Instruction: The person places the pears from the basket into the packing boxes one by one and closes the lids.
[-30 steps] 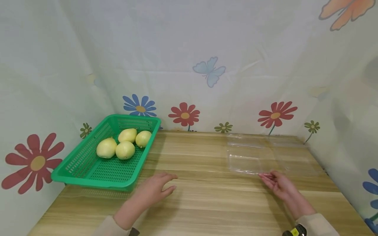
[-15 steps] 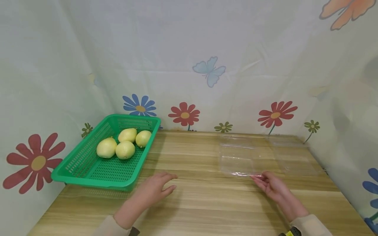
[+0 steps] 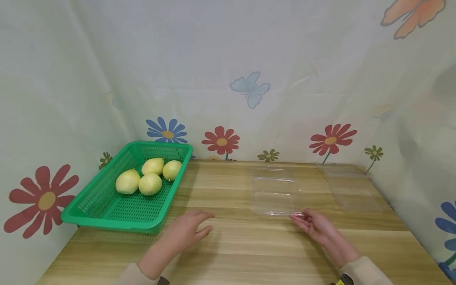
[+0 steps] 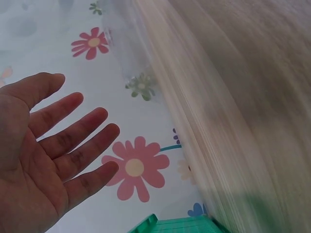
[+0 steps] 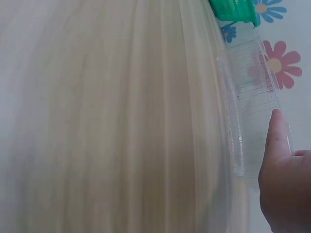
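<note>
My right hand (image 3: 317, 227) pinches the near right corner of a clear plastic clamshell box (image 3: 272, 202), which stands open on the table. In the right wrist view, the thumb of this hand (image 5: 286, 179) lies along the side of the see-through box (image 5: 250, 107); the other fingers are mostly hidden. My left hand (image 3: 183, 229) hovers over the table near the green basket (image 3: 139, 211), holding nothing. Its fingers are spread and relaxed in the left wrist view, palm visible (image 4: 43, 165). Several pale yellow-green round fruits (image 3: 128, 182) sit in the basket.
Another clear plastic box (image 3: 356, 194) lies at the right side of the wood-grain table (image 3: 242, 249), near its far right corner. A flower-printed cloth (image 3: 199, 59) hangs behind the table and along both sides.
My right hand has slid the clear box leftward across the table, widening the gap to the other box. My left hand has stayed in place; the fruits remain in the basket.
</note>
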The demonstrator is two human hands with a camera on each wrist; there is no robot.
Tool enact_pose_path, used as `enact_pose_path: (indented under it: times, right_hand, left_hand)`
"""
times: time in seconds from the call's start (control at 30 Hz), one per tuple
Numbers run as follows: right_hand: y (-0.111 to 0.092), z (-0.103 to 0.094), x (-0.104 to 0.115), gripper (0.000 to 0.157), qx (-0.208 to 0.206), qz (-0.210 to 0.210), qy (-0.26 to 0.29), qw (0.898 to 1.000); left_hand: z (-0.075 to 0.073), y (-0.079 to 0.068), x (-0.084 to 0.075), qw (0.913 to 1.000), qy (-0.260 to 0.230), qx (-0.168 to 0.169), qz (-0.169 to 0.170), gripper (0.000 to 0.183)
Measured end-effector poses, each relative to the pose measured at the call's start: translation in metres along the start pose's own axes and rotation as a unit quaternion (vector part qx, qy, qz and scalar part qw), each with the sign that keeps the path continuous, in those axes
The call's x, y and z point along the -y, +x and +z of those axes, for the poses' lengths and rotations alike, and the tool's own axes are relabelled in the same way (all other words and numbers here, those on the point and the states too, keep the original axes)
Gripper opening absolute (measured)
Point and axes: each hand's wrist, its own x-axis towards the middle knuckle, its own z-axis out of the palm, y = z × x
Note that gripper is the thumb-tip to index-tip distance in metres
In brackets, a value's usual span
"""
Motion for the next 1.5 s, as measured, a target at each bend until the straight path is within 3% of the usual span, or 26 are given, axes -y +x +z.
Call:
enact_pose_path:
  times: [0.4,0.9,1.27,1.5]
  right_hand:
    - [0.01,0.021,-0.011,0.025,0.008,-0.003,-0.029,1.0]
    - [0.017,0.039,-0.02,0.027,0.038,-0.005,-0.025,0.999]
    - [0.025,0.055,-0.026,0.036,0.025,-0.003,-0.033,0.999]
    - [0.029,0.064,-0.028,0.031,0.01,-0.009,-0.035,0.999]
  left_hand:
    - [0.003,0.0,0.001,0.9997,0.015,-0.014,0.015,0.027]
    - [0.004,0.0,0.0,0.9997,0.018,-0.011,0.016,0.027]
    - [0.003,0.0,-0.002,0.9998,0.019,0.001,0.006,0.028]
    - [0.005,0.001,-0.003,0.9995,0.031,0.001,0.005,0.027]
